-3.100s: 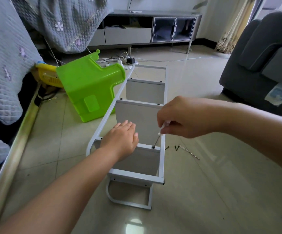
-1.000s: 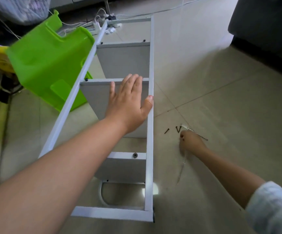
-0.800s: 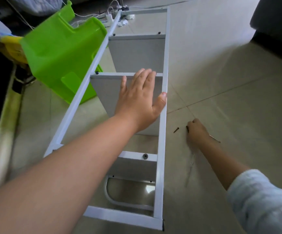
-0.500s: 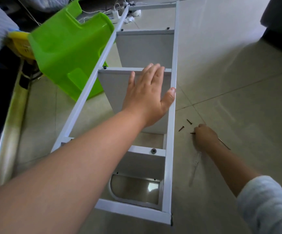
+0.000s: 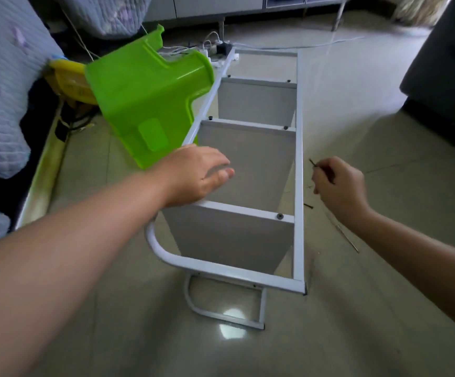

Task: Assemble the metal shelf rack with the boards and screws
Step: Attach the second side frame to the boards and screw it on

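Observation:
The white metal rack frame (image 5: 299, 170) lies on its side on the tiled floor, with three grey boards (image 5: 248, 161) standing between its rails. My left hand (image 5: 196, 174) hovers over the frame's left rail beside the middle board, fingers relaxed and holding nothing. My right hand (image 5: 337, 186) is raised just right of the frame and pinches a dark screw (image 5: 312, 162) between thumb and fingers. Another loose screw (image 5: 308, 206) lies on the floor near the right rail. A thin screwdriver (image 5: 343, 235) lies on the floor under my right wrist.
A green plastic stool (image 5: 144, 96) lies tipped against the frame's left rail. A bed with a quilted grey cover (image 5: 0, 85) runs along the left. Cables and a power strip (image 5: 215, 50) lie beyond the frame's far end. A dark sofa (image 5: 449, 63) stands at the right.
My right hand has lifted off the floor with a screw pinched in it. My left hand has come off the middle board and moved to the left rail. The view has tilted up.

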### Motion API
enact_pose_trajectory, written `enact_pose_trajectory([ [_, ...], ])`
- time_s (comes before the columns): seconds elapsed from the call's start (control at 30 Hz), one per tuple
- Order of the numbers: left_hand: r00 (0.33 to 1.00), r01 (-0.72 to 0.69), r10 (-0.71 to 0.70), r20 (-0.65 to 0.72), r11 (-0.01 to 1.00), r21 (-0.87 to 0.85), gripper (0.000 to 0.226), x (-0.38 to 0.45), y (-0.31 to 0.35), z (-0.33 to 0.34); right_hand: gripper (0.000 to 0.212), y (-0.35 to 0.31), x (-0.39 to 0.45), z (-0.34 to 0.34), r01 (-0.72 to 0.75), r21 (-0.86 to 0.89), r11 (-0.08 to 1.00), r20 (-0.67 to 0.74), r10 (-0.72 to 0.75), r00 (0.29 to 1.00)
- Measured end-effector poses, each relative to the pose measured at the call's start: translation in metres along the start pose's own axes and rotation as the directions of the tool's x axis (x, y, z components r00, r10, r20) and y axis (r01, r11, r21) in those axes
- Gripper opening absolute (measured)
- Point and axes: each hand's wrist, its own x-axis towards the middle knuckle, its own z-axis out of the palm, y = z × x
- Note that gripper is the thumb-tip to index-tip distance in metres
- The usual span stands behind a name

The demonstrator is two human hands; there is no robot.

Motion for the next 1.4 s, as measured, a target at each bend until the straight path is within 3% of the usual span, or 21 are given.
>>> enact_pose_trajectory([
  [0.07,0.999,0.010,-0.009,-0.042,1.000,0.016,0.086,-0.021,-0.011,0.001,0.013,-0.026,-0.002,-0.004,0.118,0.043,0.992,-0.069,-0.115,0.991],
  [0.13,0.992,0.019,-0.011,-0.127,0.998,0.056,0.075,-0.039,-0.020,0.004,0.014,-0.053,-0.008,-0.009,0.344,-0.008,0.939,-0.101,-0.343,0.934],
  [0.23,0.985,0.090,-0.097,-0.142,0.995,-0.051,0.083,-0.062,-0.026,0.001,0.024,-0.085,-0.016,-0.012,0.643,-0.059,0.763,0.082,-0.639,0.765],
  [0.33,0.977,0.139,-0.161,-0.138,0.978,-0.159,0.076,-0.078,-0.027,0.002,0.028,-0.112,-0.018,-0.003,0.743,-0.012,0.669,0.281,-0.711,0.644],
  [0.47,0.975,0.133,-0.174,-0.141,0.957,-0.258,0.071,-0.086,-0.030,0.007,0.017,-0.142,-0.020,0.016,0.834,0.009,0.551,0.421,-0.759,0.497],
  [0.6,0.980,0.102,-0.168,-0.106,0.882,-0.459,0.055,-0.089,-0.035,0.015,0.020,-0.160,-0.024,0.030,0.878,-0.021,0.477,0.515,-0.748,0.419],
  [0.77,0.978,0.072,-0.163,-0.127,0.844,-0.531,0.047,-0.092,-0.039,0.024,0.029,-0.167,-0.029,0.047,0.876,-0.115,0.469,0.615,-0.659,0.434],
  [0.9,0.968,0.078,-0.182,-0.171,0.871,-0.486,0.046,-0.093,-0.040,0.027,0.024,-0.174,-0.030,0.052,0.850,-0.169,0.498,0.681,-0.564,0.466],
  [1.13,0.962,0.093,-0.193,-0.192,0.895,-0.437,0.068,-0.094,-0.040,0.029,0.020,-0.192,-0.035,0.052,0.895,-0.320,0.309,0.826,-0.371,0.424],
  [1.23,0.940,0.135,-0.278,-0.197,0.834,-0.535,0.065,-0.097,-0.035,0.035,0.020,-0.203,-0.039,0.056,0.912,-0.341,0.229,0.868,-0.296,0.399],
  [1.3,0.911,0.193,-0.371,-0.178,0.767,-0.612,0.050,-0.098,-0.027,0.039,0.020,-0.206,-0.041,0.057,0.905,-0.368,0.214,0.870,-0.263,0.416],
  [1.4,0.869,0.190,-0.459,-0.184,0.654,-0.733,0.059,-0.101,-0.020,0.040,0.027,-0.204,-0.042,0.059,0.896,-0.387,0.218,0.865,-0.251,0.434],
])
